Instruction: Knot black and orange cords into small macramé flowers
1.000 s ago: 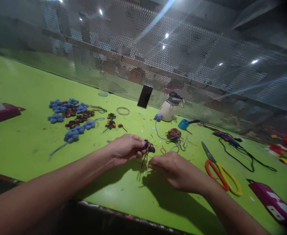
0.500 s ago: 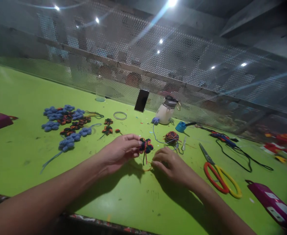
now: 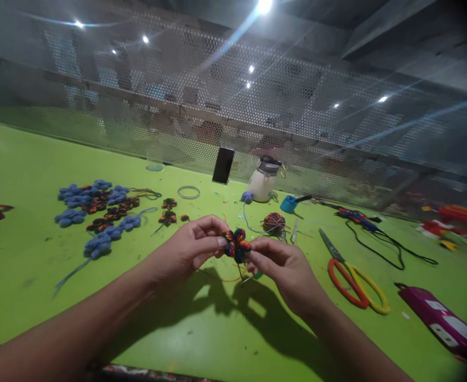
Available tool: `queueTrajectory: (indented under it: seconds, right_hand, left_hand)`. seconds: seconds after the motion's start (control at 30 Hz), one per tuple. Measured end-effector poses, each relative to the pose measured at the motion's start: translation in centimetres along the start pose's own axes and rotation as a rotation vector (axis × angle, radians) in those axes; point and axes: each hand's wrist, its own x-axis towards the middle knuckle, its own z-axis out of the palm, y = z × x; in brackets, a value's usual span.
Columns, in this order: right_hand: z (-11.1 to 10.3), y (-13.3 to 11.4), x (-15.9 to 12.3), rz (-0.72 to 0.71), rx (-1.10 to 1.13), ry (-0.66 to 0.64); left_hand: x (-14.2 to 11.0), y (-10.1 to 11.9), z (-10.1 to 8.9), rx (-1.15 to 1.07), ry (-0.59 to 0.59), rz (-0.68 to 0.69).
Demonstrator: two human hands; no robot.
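Worktop at the near edge seems to leave room to draw back, while the left hand and right hand pinch opposite sides of a multicoloured yarn flower raised between them, a grip that likely keeps its petals spread. Scissors lie just beyond the right hand's outer side, narrowing room there. Farther off, a yarn ball sits before a flask, and a perforated screen bounds the far edge.

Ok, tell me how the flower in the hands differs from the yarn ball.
The flower is held between the left hand and the right hand; the yarn ball rests on the table.
The flower has spread petals; the yarn ball is wound into a round lump.
Both mix dark and orange yarn.
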Motion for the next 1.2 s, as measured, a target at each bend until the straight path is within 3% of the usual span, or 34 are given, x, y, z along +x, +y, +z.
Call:
queueTrajectory:
  seconds: [0.2, 0.33, 0.57, 0.77, 1.03, 1.2]
  right_hand:
    - [0.8, -0.3, -0.1, -0.027, 0.007, -0.129]
    - [0.8, -0.3, -0.2, -0.105, -0.001, -0.076]
    - [-0.2, -0.8, -0.3, -0.078, -0.024, -0.031]
    - [-0.6, -1.5, -0.4, -0.169, -0.077, -0.040]
    - [-1.2, -0.9, -0.7, 0.079, 0.128, -0.208]
    - [-1.3, -1.3, -0.7, 0.087, 0.096, -0.221]
  left_hand:
    - [0.0, 0.0, 0.2, 0.014, 0.004, 0.013]
    - [-0.2, 0.2, 0.5, -0.007, 0.006, 0.005]
    - [-0.3, 0.4, 0.3, 0.025, -0.019, -0.019]
    - [-0.3, 0.3, 0.3, 0.031, -0.019, -0.055]
    - [-0.3, 0.4, 0.0, 0.100, -0.049, -0.044]
    - [-0.3, 0.5, -0.1, 0.081, -0.106, -0.016]
